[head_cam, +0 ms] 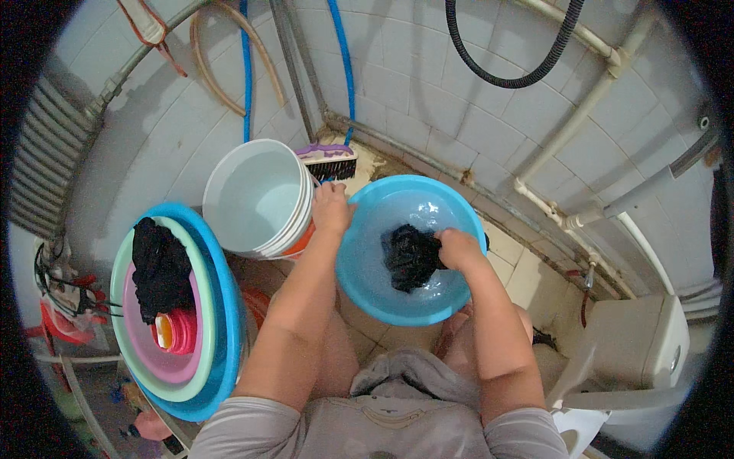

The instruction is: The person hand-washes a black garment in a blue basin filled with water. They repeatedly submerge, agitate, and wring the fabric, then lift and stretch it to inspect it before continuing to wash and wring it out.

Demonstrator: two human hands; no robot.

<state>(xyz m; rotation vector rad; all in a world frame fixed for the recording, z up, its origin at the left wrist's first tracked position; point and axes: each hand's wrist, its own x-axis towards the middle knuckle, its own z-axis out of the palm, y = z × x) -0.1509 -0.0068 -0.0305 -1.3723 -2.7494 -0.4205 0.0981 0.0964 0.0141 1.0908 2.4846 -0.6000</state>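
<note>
A light blue plastic basin (367, 298) of water stands on the floor in front of me. Within it, my right hand (459, 249) grips a wet black cloth (410, 258) at its right side. My left hand (332, 206) is between the basin's left rim and a white plastic bucket (258, 195). Its thumb is by the basin's rim, and its fingers are close to the bucket's side; whether they hold anything cannot be made out. The bucket appears to contain clear water.
Nested blue, green and pink basins (221, 356) stand at left, holding another black cloth (160, 269) and a pink-red container (180, 333). A purple-backed brush (330, 163) lies behind the bucket. A toilet (625, 338) is at right; pipes (567, 132) run along the tiled wall.
</note>
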